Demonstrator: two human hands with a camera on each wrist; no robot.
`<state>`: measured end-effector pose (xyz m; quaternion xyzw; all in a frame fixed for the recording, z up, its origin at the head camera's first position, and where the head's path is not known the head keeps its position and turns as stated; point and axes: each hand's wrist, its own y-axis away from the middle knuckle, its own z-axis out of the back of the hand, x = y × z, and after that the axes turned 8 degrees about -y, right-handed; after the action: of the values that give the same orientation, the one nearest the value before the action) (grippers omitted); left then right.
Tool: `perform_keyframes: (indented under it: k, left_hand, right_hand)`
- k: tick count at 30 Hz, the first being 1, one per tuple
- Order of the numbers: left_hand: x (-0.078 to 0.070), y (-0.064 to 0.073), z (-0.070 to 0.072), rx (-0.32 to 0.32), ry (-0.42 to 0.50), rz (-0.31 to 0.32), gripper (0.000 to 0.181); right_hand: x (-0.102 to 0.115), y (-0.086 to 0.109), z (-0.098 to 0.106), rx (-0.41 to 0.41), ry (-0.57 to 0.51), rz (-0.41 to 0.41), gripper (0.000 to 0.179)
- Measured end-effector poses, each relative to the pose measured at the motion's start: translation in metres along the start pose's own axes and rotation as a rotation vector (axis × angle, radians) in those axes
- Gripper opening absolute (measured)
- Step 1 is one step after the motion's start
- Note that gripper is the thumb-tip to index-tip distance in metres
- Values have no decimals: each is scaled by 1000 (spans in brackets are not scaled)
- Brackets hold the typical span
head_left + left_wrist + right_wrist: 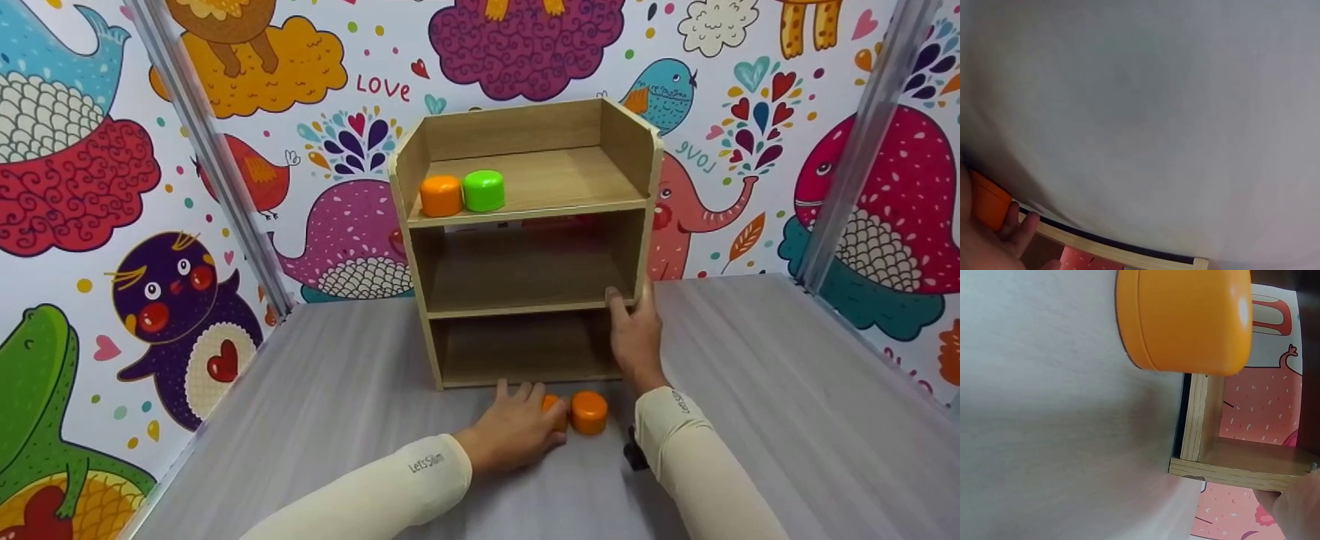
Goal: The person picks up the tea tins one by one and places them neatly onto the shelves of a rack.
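A three-tier wooden shelf (525, 274) stands on the grey table. My right hand (637, 337) grips its right side panel, thumb on the inner side; the right wrist view shows part of that hand (1300, 506) at the wood's edge. Just before the bottom tier, my left hand (514, 427) holds an orange round cap (550, 403), which the hand partly hides. The left wrist view shows this cap (988, 199) beside the fingers. Right of it a second orange cap (589, 412) sits on the table, apart from both hands.
On the top tier, an orange cap (441, 196) and a green cap (484, 190) stand side by side at the left front. Printed cartoon walls (352, 150) with metal corner posts (217, 165) enclose the table (337, 390).
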<state>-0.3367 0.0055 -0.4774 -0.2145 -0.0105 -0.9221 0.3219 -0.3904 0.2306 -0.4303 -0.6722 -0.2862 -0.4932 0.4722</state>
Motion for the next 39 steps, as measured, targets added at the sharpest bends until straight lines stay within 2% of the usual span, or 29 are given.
perform_keyframes:
  k: [9,19,24,32,39]
  left_hand:
    - [3,2,6,-17,-18,5,43]
    - [9,1,29,-12,-71,23,50]
    - [16,-2,43,-23,-106,40,55]
    - [30,-3,70,-78,-110,43,53]
    - [42,-7,102,-103,-88,48,53]
  right_hand:
    - [-1,-1,-2,-4,4,-1,71]
    - [-1,-3,-3,-5,23,3,70]
    - [-2,-3,-2,2,19,-1,70]
    - [-3,-1,-1,2,37,-6,69]
    - [0,-1,0,8,24,4,68]
